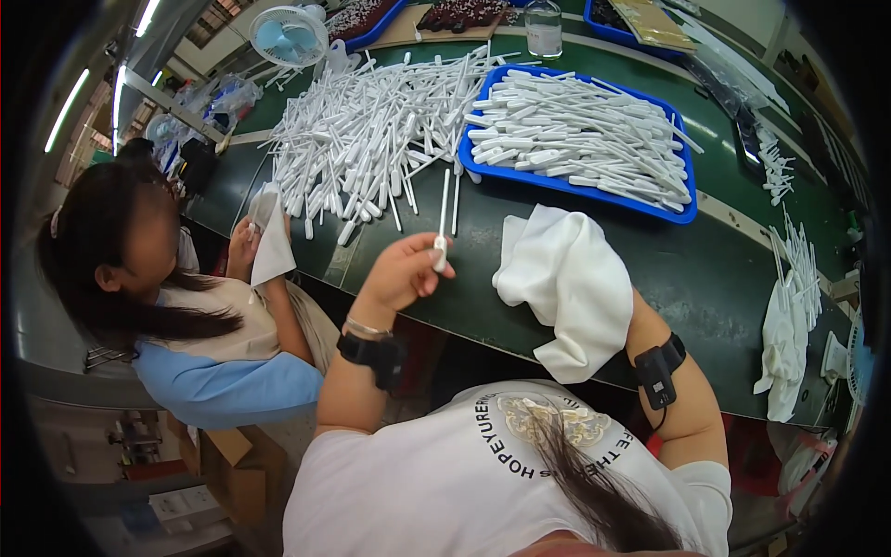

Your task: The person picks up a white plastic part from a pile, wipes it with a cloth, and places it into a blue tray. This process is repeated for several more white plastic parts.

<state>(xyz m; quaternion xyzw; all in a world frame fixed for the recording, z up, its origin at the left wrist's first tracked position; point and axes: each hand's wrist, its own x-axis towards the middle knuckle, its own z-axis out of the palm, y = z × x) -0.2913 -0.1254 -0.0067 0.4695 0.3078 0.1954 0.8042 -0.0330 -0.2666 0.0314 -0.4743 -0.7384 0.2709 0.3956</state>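
Observation:
My left hand (405, 271) pinches a thin white plastic stick (445, 209) by its thicker handle end, with the shaft pointing up and away. It is held above the green table's near edge. A white cloth (566, 269) hangs bunched over my right hand (640, 320), which holds it; the fingers are hidden beneath the folds. Cloth and stick are apart. Ahead of my left hand lies a loose heap of similar white sticks (357, 135). Beyond the cloth, a blue tray (688, 200) holds many more white sticks, laid mostly lengthwise.
At my left a co-worker (218, 316) handles a white cloth (271, 232). More sticks (798, 269) and another cloth (784, 353) lie at the right edge. A fan (289, 37), a clear bottle (543, 30) and further blue trays (382, 23) stand at the far side.

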